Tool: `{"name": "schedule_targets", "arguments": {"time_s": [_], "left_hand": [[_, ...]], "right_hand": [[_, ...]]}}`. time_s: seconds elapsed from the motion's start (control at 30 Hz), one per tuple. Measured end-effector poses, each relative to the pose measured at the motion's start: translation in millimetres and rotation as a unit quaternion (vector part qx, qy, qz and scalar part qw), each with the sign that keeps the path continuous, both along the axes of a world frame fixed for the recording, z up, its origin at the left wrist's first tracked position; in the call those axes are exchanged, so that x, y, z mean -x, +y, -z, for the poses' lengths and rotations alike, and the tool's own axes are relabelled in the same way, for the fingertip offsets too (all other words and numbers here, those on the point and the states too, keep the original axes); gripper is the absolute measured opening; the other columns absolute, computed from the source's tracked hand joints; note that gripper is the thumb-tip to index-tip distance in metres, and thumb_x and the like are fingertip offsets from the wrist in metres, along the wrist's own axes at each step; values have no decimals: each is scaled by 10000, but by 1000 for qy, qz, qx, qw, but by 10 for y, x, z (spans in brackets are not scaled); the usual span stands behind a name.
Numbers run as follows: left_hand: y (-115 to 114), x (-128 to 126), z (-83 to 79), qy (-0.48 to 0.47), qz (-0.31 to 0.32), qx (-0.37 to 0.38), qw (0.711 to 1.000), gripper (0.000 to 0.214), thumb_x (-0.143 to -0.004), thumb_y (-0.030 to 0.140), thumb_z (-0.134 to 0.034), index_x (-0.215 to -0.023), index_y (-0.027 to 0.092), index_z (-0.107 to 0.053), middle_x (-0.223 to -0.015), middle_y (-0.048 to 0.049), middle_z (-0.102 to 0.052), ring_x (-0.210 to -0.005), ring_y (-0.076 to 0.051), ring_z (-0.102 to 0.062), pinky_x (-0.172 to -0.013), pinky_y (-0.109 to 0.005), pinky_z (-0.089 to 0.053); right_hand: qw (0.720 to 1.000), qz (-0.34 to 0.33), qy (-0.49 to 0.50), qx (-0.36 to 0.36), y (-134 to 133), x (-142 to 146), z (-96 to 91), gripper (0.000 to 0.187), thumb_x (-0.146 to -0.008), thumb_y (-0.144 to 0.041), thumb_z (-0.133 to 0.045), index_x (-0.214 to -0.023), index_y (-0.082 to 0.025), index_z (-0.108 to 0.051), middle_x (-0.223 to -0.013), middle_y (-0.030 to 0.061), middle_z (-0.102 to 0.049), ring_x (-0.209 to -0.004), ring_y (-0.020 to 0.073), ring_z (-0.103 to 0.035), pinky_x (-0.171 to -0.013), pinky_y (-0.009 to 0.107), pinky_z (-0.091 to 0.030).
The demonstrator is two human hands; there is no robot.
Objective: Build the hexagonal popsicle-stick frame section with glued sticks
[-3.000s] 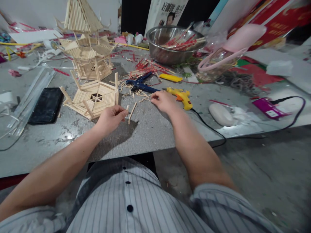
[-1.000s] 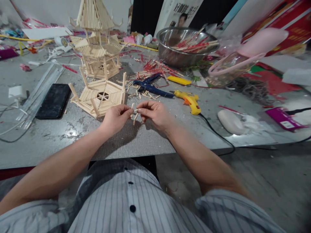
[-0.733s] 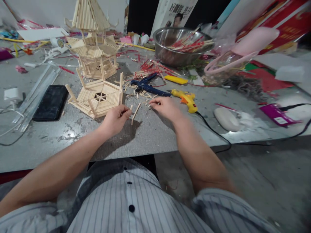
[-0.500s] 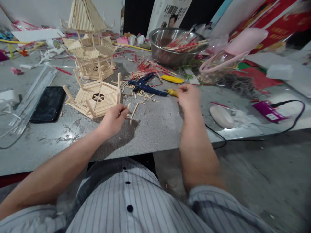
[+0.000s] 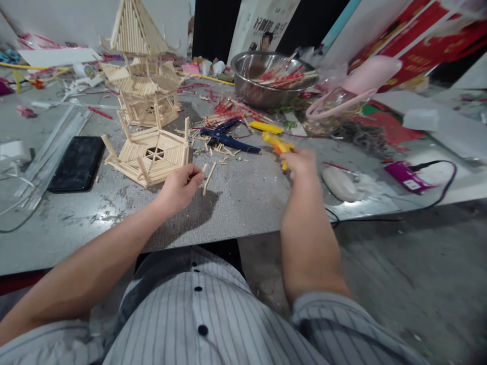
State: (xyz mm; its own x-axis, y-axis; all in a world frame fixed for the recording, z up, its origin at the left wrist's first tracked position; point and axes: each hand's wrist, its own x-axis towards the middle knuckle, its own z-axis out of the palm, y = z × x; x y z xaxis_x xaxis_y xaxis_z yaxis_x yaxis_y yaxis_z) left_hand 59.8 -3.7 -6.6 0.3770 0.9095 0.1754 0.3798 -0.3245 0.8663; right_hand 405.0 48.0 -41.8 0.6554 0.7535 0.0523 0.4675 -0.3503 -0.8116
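Glue gun sits in my right hand, fingers clenched round its grip, nozzle pointing toward ten o'clock, lifted a little off the table at about one o'clock from my chest. Its black cord drops over the table edge by my right forearm.

My left hand is closed in a pinch on short wooden sticks, held tilted just above the table at about twelve o'clock. I cannot tell whether the sticks are joined to each other.

From this head view, just beside that hand at eleven o'clock lies a flat hexagonal stick base with posts sticking up from its corners. Behind it, further toward eleven, stands a stick pagoda with a steep roof. A black phone lies flat at ten o'clock, well apart from my hands.

Between the two hands, toward twelve, loose stick offcuts are scattered around blue cutters. A yellow knife lies just beyond the gun. A steel bowl holding red-tipped sticks stands at one o'clock, far back. A white oval object rests near my right hand at three o'clock, with a purple device further out the same way
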Motion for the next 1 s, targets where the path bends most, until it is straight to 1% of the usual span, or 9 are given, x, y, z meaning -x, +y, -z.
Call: {"name": "schedule_targets", "arguments": {"time_s": [0.07,0.1,0.17,0.33,0.4,0.53,0.6,0.77,1.0], "left_hand": [[2,3,6,5,2,2,1000,202,-842,332,-480,-695,194,-489,-551,39,-426,-490,-86,-368,-464,-213,-282],[2,4,5,8,3,6,1000,223,-844,350,-483,-686,192,-499,-545,38,-433,-486,-85,-369,-459,-214,-281],[-2,5,-5,9,2,17,1000,248,-845,373,-483,-683,189,-519,-549,31,-462,-483,-84,-381,-455,-215,-287],[-22,-7,-50,4,-21,33,999,253,-842,351,-481,-661,182,-533,-540,22,-495,-469,-77,-384,-458,-215,-295],[-28,-14,-60,15,-29,32,999,260,-840,341,-487,-641,180,-529,-530,21,-497,-467,-76,-384,-462,-216,-295],[-25,-19,-65,26,-42,30,998,254,-835,333,-497,-644,172,-545,-544,15,-529,-477,-79,-406,-480,-222,-308],[-18,-18,-66,27,-49,26,998,255,-830,327,-507,-633,169,-543,-539,19,-528,-482,-79,-408,-490,-224,-312],[1,-18,-59,20,-60,29,998,259,-830,305,-511,-607,173,-505,-522,29,-499,-485,-78,-418,-481,-214,-314],[11,-18,-55,-39,-81,85,992,215,-864,265,-488,-669,175,-498,-526,38,-487,-408,-51,-363,-422,-200,-275]], "right_hand": [[987,19,143,-75,-10,118,-107,82,-621,-140,-583,-621,-210,-540,-550,-21,-482,-470,116,-449,-479,275,-355],[972,2,200,-125,-21,182,-164,120,-593,-114,-585,-608,-216,-522,-568,-27,-492,-475,101,-440,-472,262,-351],[952,-52,255,-163,-59,312,-267,144,-575,-114,-599,-627,-225,-524,-616,-34,-515,-504,86,-445,-473,243,-364],[893,-219,349,-180,-244,665,-439,258,-539,-176,-740,-667,-248,-528,-574,-67,-477,-516,69,-464,-492,230,-396],[874,-261,363,-191,-332,812,-492,309,-496,-219,-799,-642,-249,-529,-578,-73,-503,-527,75,-503,-501,232,-423],[853,-350,353,-160,-444,1023,-539,338,-489,-270,-817,-774,-259,-637,-834,-36,-683,-486,75,-519,-461,252,-424],[848,-387,333,-141,-458,1062,-518,329,-512,-261,-813,-805,-246,-664,-849,-20,-700,-445,62,-486,-449,251,-413],[857,-426,243,-156,-464,1045,-449,214,-605,-343,-815,-705,-221,-670,-655,-11,-625,-430,65,-429,-429,256,-372],[884,-415,185,-112,-504,1099,-478,369,-551,-519,-821,-663,-212,-651,-611,9,-595,-431,82,-426,-386,249,-316]]}}
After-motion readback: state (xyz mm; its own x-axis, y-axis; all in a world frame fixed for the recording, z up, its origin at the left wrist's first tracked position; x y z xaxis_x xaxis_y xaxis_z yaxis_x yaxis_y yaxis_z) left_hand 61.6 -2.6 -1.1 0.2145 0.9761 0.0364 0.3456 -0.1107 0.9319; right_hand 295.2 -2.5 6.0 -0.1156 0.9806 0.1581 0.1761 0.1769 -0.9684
